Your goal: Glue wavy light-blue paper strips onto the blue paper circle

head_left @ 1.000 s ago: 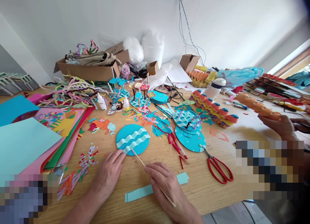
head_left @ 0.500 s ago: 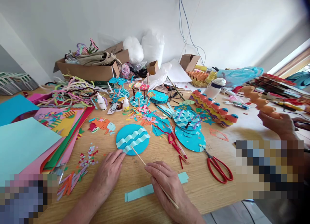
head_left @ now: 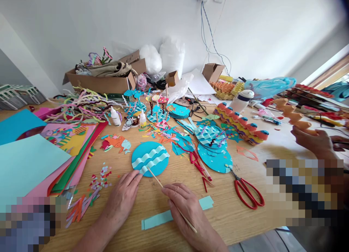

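A blue round disc (head_left: 160,170) lies flat on the table, crossed by wavy pale-blue paper strips (head_left: 152,160). My left hand (head_left: 124,192) rests at its lower left edge, fingers stretched out and close together, the tips touching the end of the lowest strip; the thumb is hidden. In my right hand (head_left: 185,204) is a thin wooden stick (head_left: 155,178), gripped between thumb and fingers. Its tip touches the lowest wavy strip. Flat pale-blue paper strips (head_left: 156,220) lie partly under my right hand.
Red-handled scissors (head_left: 249,194) lie at right, near stacked blue discs (head_left: 214,158). Paper scraps (head_left: 98,183), coloured sheets (head_left: 29,165) and glue bottles (head_left: 115,117) surround the work. At far right, another person's hand (head_left: 313,141) holds an orange egg-carton strip (head_left: 293,116).
The view has shifted slightly. The stick's tip stays on the lowest strip, and both my hands keep nearly the same place by the disc.
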Motion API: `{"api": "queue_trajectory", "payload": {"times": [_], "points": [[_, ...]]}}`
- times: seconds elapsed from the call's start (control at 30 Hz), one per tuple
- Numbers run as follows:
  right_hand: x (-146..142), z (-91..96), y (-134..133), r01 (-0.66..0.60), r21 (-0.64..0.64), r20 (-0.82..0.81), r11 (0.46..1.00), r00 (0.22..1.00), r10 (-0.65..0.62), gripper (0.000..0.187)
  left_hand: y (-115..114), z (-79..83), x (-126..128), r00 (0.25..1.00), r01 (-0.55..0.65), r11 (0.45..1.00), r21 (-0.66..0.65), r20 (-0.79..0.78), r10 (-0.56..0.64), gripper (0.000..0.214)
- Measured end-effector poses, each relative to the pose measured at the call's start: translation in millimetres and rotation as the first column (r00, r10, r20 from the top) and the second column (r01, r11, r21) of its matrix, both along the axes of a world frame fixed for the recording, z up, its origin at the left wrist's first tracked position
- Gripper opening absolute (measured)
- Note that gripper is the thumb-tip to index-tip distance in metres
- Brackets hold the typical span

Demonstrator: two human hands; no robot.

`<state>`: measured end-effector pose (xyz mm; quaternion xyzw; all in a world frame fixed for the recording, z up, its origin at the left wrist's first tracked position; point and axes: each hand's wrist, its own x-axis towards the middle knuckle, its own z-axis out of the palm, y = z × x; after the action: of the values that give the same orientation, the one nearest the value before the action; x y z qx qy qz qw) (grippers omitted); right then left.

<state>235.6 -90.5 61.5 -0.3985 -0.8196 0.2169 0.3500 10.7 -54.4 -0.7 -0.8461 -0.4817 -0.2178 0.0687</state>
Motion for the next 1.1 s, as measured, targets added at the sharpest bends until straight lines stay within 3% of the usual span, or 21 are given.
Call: {"api": "queue_trajectory", "payload": {"times": [0.27,0.53,0.77,0.97,1.1], "points": [[12.0,16.0,-11.6,0.047,0.190,-0.032,0.981,0.999,-0.041,0.041,-0.3,0.8,-3.2,0.993,0.001,0.997,-0.071,0.114,0.007,0.036],[32.9,-3.5,-23.5,0.100,0.176,0.007,0.979,0.995,-0.103,0.041,3.2,15.8,-16.4,0.965,-0.036,0.999,-0.001,0.262,0.035,0.030],[15.1,1.0,-16.2,0.017,0.085,-0.001,0.996,1.000,-0.017,0.038,-0.7,26.0,-25.7,0.989,-0.022,1.000,-0.018,0.145,0.025,0.031],[2.0,2.1,-5.4,-0.025,0.010,0.037,1.000,0.999,0.025,0.034,0.2,31.8,-12.3,0.999,0.046,0.997,-0.067,0.013,-0.046,0.039],[1.0,1.0,-2.8,-0.029,-0.006,0.042,1.000,0.999,0.029,0.034,3.3,35.4,-5.1,0.998,0.057,0.988,-0.146,0.019,-0.054,0.041]]}}
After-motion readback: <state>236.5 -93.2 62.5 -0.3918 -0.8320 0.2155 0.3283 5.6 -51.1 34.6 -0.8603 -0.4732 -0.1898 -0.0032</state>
